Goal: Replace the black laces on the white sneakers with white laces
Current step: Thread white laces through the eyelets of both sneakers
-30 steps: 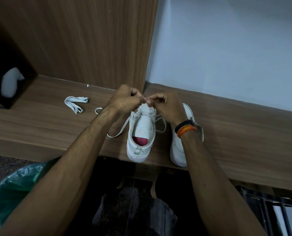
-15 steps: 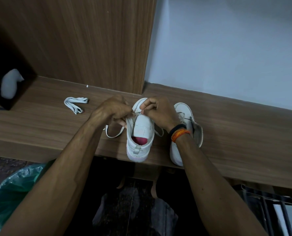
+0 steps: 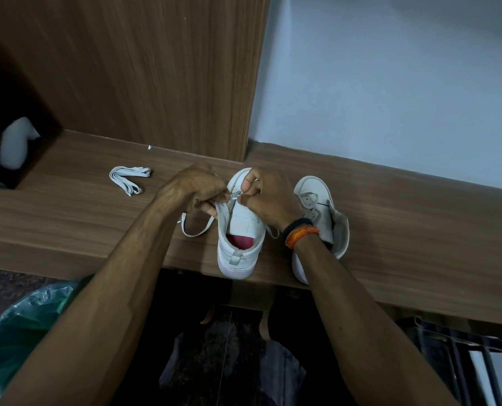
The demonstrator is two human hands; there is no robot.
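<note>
Tabletop (image 3: 405, 218): wooden, carrying both of my white sneakers.
Left sneaker (image 3: 239, 230): heel toward me, at the front edge.
Right sneaker (image 3: 320, 212): just beside it, unlaced.
My left hand (image 3: 194, 186): fingers curled, pinching the white lace (image 3: 197, 231) by the eyelets.
My right hand (image 3: 268, 197): curled, pinching the same lace.
Spare lace (image 3: 129, 180): bundled, well to the left.

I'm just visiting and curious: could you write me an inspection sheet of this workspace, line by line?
Surface: brown wood-grain shelf, both shoes' heels at or over its front edge.
Job's things: white sneaker being laced; second white sneaker beside it, no lace seen in its eyelets; white lace trailing left; folded spare white lace. No black laces seen.
Clutter: dark box at far left with something white on it; tiny white scrap.
Grippers: left hand and right hand pinch the lace over the sneaker.
Cables: nothing seen.
Surroundings: wooden panel, pale wall, green-bagged bin below.
</note>
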